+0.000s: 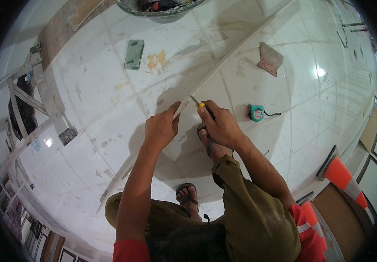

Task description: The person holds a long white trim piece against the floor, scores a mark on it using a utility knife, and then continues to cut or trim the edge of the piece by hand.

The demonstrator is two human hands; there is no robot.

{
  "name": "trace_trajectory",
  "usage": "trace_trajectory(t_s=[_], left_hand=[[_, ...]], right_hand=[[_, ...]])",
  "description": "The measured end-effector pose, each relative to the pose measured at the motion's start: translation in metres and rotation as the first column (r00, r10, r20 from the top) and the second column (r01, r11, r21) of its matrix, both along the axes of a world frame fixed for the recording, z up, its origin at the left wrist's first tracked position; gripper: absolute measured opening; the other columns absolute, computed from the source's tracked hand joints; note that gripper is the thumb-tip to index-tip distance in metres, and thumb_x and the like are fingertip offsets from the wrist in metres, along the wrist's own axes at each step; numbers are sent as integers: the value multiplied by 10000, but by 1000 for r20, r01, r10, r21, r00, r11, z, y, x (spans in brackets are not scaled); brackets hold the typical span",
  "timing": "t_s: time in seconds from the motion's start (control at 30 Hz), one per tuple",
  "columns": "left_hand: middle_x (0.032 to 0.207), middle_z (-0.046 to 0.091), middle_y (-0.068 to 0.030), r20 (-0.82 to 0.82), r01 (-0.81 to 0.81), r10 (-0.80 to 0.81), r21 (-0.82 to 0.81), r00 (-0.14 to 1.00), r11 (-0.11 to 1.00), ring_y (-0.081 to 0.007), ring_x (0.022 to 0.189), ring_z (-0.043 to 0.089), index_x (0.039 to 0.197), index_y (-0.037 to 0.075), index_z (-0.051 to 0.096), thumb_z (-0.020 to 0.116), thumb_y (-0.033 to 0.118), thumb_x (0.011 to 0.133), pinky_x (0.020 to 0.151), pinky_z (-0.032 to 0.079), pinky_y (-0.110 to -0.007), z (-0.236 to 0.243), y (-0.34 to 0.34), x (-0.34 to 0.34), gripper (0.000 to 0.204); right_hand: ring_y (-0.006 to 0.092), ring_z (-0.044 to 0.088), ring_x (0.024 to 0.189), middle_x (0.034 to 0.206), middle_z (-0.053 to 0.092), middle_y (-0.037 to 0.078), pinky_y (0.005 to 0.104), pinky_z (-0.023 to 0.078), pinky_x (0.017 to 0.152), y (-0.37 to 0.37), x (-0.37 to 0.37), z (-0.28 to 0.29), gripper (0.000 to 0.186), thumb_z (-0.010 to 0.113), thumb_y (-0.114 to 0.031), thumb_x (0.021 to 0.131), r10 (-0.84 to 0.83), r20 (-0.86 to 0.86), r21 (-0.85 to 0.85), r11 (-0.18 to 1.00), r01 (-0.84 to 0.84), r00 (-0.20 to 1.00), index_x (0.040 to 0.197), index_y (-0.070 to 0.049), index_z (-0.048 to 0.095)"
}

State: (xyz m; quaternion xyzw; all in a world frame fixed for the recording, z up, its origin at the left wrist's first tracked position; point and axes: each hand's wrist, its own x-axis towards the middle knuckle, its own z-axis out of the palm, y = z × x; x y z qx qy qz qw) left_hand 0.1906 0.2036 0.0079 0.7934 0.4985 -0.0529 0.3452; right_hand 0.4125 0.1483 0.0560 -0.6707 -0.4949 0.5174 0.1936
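Observation:
A long, narrow, pale strip [227, 62] runs slantwise across the picture, from the top right down to the lower left. My left hand [161, 126] is closed round it near its middle, with the fingers over the edge. In my right hand [220, 125] is a small hand tool [200, 104] with a yellow and dark handle and a thin metal tip. That tip touches or nearly touches the strip just beyond my left fingers; its exact kind is unclear. To the right of my right hand, a teal tape measure [255, 113] with a black strap lies on the floor.
Smudged white tiles [105, 94] cover the floor. A grey-green rectangular piece [134, 54] and a reddish broken piece [270, 59] lie farther off. A dark tub [162, 16] stands at the far edge, a metal ladder-like frame [44, 89] at left, orange-and-white cones [342, 174] at right.

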Motion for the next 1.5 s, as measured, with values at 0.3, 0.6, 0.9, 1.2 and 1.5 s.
trace_trajectory(t_s=[0.3,0.6,0.9,1.2,1.5], left_hand=[[1097,785,-140,-76,20,-24,-50,997,999,-406,889,760,1482,173,580,661,177,964,801,614,-531,9,-7,18,524],[1256,750,-185,-29,-87,84,-171,996,981,-396,1023,747,1461,45,591,678,158,934,889,599,-514,-9,-16,-5,545],[1185,720,-264,48,102,-96,-140,994,985,-435,990,734,1597,36,414,574,47,997,797,588,-535,-30,-49,24,620],[981,736,-249,115,5,8,-105,993,994,-458,949,713,1550,90,495,588,151,1031,842,553,-558,-27,-38,40,532],[955,745,-234,12,51,-50,-163,999,985,-442,919,724,1553,98,492,580,158,1036,822,562,-558,-1,-27,45,528]], right_hand=[[436,700,759,786,688,251,485,533,705,-15,14,-4,406,651,-390,1065,-185,21,-20,982,186,982,1134,9,628],[183,690,896,958,776,89,376,547,838,-4,-40,-54,373,818,-289,957,-518,-269,-209,855,475,812,1087,52,738],[85,491,494,751,656,65,285,355,432,-57,-18,-88,309,717,-275,1020,-613,-297,-208,790,577,732,962,23,656],[117,521,435,711,664,94,290,389,384,-41,14,-132,252,691,-212,1008,-503,-334,-104,860,499,797,940,28,657],[122,517,429,679,642,72,280,403,394,-36,20,-127,204,695,-180,985,-483,-458,-126,866,483,746,952,14,640]])
